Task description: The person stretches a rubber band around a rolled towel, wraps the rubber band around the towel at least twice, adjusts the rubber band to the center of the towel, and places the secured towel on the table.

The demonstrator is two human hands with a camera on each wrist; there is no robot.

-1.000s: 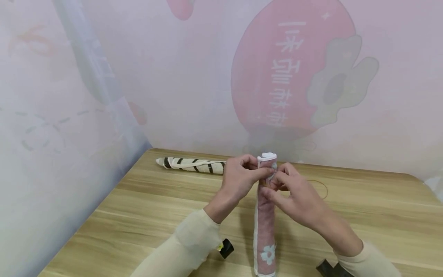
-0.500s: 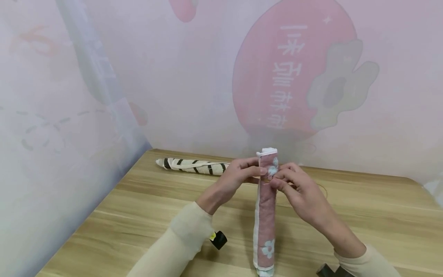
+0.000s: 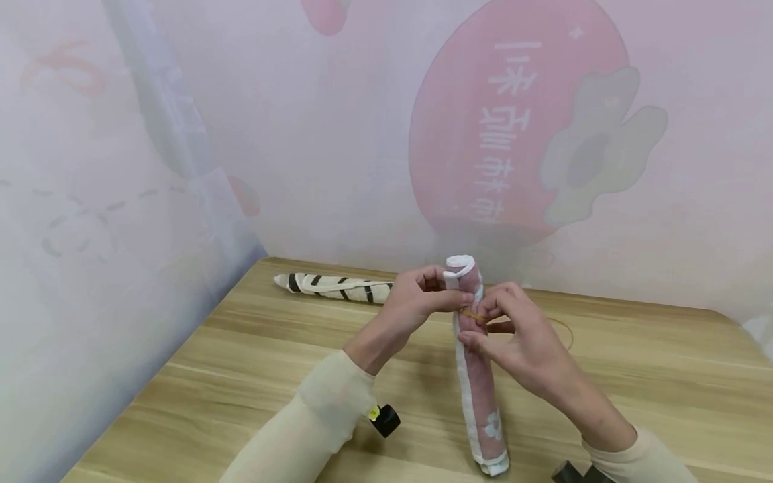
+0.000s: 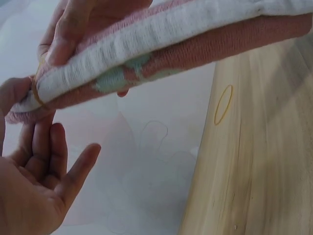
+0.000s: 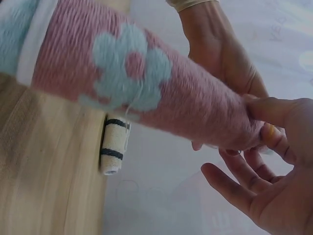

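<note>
Rolled pink towel (image 3: 477, 362) w/ white edge, pale flower, held tilted up off table (image 3: 253, 362). Left hand (image 3: 417, 302) fingers pinch top end. Right hand (image 3: 519, 342) pinches rubber band (image 4: 36, 96) round roll near top, other fingers spread. Striped rolled towel (image 3: 335, 287) + loose rubber band (image 4: 223, 104) lie on table behind.

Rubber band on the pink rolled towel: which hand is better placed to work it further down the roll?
Probably the right hand: its fingers already pinch the rubber band near the top of the pink rolled towel, while the left hand grips and steadies that end.
</note>
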